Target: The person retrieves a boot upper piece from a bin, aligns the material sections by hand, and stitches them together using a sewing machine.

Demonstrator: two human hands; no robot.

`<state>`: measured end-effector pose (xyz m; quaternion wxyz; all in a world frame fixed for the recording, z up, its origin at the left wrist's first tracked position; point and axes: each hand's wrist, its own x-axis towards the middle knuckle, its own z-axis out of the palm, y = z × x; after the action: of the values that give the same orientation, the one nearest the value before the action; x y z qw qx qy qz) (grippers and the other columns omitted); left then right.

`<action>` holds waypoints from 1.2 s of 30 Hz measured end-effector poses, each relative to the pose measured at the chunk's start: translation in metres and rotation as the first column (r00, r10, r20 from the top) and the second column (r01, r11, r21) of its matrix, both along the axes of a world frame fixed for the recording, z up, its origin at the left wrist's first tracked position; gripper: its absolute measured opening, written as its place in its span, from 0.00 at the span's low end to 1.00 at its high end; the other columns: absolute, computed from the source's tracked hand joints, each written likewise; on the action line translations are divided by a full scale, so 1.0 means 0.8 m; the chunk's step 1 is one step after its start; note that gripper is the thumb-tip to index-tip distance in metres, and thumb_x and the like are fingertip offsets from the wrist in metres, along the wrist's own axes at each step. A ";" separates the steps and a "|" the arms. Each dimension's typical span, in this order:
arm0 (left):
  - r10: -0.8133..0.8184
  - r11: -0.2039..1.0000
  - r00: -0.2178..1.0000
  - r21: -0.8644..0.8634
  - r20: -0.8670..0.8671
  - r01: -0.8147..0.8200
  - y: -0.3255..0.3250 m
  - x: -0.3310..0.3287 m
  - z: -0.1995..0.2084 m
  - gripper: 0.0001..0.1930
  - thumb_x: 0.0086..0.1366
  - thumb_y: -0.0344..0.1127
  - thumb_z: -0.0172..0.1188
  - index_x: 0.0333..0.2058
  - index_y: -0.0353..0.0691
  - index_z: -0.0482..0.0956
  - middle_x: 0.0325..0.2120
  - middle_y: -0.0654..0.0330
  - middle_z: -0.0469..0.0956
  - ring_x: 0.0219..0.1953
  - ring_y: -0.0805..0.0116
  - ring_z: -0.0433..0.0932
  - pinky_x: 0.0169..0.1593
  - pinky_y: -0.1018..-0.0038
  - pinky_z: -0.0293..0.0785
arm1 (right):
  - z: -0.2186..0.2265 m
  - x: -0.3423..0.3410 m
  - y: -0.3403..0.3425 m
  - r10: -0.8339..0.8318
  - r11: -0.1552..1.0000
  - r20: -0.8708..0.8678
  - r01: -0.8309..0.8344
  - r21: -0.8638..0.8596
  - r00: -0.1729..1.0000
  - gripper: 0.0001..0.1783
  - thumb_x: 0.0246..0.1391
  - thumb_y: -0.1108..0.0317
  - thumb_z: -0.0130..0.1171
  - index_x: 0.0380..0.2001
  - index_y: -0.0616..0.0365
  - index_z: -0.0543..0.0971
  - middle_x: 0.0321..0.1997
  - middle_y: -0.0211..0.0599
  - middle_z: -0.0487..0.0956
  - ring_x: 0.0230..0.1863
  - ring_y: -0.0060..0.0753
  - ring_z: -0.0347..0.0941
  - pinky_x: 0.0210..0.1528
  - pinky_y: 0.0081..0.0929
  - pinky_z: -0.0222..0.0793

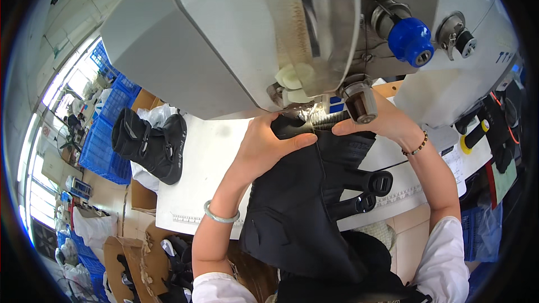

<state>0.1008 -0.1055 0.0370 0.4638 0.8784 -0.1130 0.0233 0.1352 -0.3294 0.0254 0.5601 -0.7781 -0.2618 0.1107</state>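
A black boot upper [292,196] lies under the head of a grey-white sewing machine [219,33], its far edge at the needle area. My left hand [268,145] grips that edge from the left, thumb on top and fingers partly hidden behind the material. From the right, my right hand [384,116] holds the same edge, with its thumb pressed beside a ribbed strip. Two straps with buckles [382,183] hang off the upper's right side. The near part of the upper droops over the table edge toward my lap. The needle tip is hard to make out.
On the left of the white table [208,151], a black boot [151,143] stands by the edge. Blue crates [109,148] are stacked beyond it. Below left, an open cardboard box [137,264] holds dark pieces. A yellow-and-black spool [474,136] sits at right.
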 end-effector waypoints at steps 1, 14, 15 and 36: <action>-0.019 1.000 0.996 -0.021 -0.084 0.018 0.001 0.002 0.002 0.27 0.42 0.47 0.70 0.33 0.28 0.75 0.27 0.57 0.76 0.30 0.72 0.73 0.38 0.76 0.69 | 0.000 0.001 0.000 -0.021 0.999 0.011 0.021 -0.030 1.000 0.16 0.40 0.60 0.66 0.24 0.63 0.78 0.18 0.20 0.70 0.23 0.10 0.58 0.25 0.15 0.54; -0.004 0.998 0.999 -0.065 0.054 0.007 0.035 0.002 -0.035 0.32 0.42 0.46 0.70 0.42 0.30 0.71 0.35 0.54 0.74 0.41 0.64 0.72 0.49 0.74 0.65 | -0.009 -0.004 0.005 -0.141 0.989 0.170 0.132 0.064 0.975 0.24 0.39 0.57 0.68 0.31 0.64 0.71 0.26 0.28 0.71 0.29 0.17 0.63 0.31 0.16 0.59; -0.004 0.998 0.999 -0.066 0.052 0.008 0.033 0.002 -0.034 0.32 0.42 0.46 0.70 0.42 0.30 0.71 0.35 0.54 0.74 0.41 0.64 0.72 0.49 0.74 0.65 | -0.005 -0.002 0.003 -0.115 0.993 0.107 0.113 0.031 0.988 0.30 0.38 0.58 0.68 0.39 0.67 0.67 0.30 0.31 0.72 0.33 0.19 0.65 0.35 0.17 0.61; -0.088 0.958 0.993 -0.280 -0.081 0.062 0.030 0.016 -0.020 0.28 0.47 0.37 0.68 0.45 0.32 0.69 0.36 0.60 0.73 0.40 0.74 0.71 0.47 0.78 0.65 | -0.009 0.009 0.006 -0.065 0.988 -0.098 0.077 0.130 0.993 0.34 0.38 0.64 0.69 0.43 0.70 0.62 0.32 0.40 0.76 0.35 0.20 0.69 0.40 0.18 0.64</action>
<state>0.1135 -0.0818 0.0207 0.5872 0.8002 -0.1205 -0.0195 0.1425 -0.3244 0.0178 0.6263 -0.7416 -0.2142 0.1091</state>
